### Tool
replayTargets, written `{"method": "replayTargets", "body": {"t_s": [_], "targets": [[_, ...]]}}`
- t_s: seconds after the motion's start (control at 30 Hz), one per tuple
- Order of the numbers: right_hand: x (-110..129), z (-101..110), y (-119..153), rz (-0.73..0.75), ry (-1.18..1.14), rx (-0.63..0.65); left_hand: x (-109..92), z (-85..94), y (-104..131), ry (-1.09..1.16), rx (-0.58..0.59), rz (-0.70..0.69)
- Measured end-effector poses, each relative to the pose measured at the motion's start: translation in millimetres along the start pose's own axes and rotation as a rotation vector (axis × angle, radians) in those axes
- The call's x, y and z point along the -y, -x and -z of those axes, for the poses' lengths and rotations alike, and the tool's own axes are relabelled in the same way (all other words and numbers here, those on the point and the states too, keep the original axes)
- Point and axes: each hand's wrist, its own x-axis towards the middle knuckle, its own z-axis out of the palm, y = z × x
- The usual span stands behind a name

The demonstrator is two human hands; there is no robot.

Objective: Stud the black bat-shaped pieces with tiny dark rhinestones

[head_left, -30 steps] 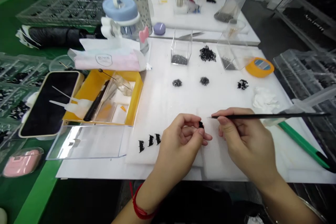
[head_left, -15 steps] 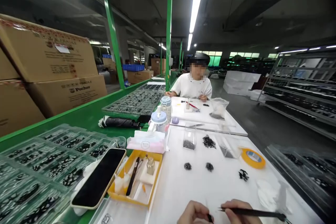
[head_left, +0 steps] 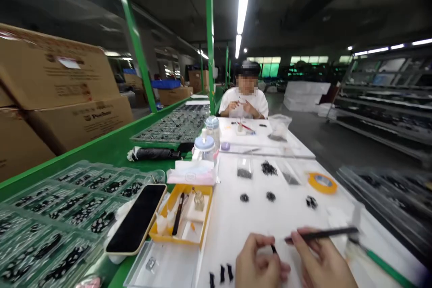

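At the lower middle, my left hand (head_left: 256, 261) pinches a small black part (head_left: 273, 249) between thumb and fingers; its exact kind is too small to tell. My right hand (head_left: 320, 258) is closed around black tweezers (head_left: 332, 233), whose tip points left toward that part with a small gap. Several short black strips (head_left: 222, 273) lie on the white table (head_left: 232, 234) left of my left hand. Beyond both hands are small heaps of black pieces (head_left: 270, 196), with a larger heap (head_left: 269, 168) farther back.
A yellow tray (head_left: 204, 229) with a small glass bottle (head_left: 199, 201) stands left, beside a phone (head_left: 138, 220) and green compartment trays (head_left: 67, 198). Orange tape (head_left: 322, 183) and a green-handled tool (head_left: 388, 263) lie right. Across the table sits a co-worker (head_left: 243, 99).
Both my hands appear higher in view, still holding the part and the tweezers. The black strips and green handle have come into view. The co-worker's hands have risen together.
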Motion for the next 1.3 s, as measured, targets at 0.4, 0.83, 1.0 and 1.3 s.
{"method": "replayTargets", "body": {"t_s": [0.4, 0.83, 1.0, 1.3], "targets": [[7, 14, -6, -0.084, 0.021, -0.037, -21, -3.8, 9, -0.09, 0.107, 0.079], [12, 13, -9, -0.036, 0.132, -0.173, -11, -8.7, 5, -0.236, 0.142, 0.001], [9, 13, -9, -0.031, 0.137, -0.18, -8, -10.9, 7, -0.36, 0.115, -0.079], [7, 14, -9, 0.023, 0.193, -0.153, -13, -12.5, 6, -0.506, 0.093, -0.156]]}}
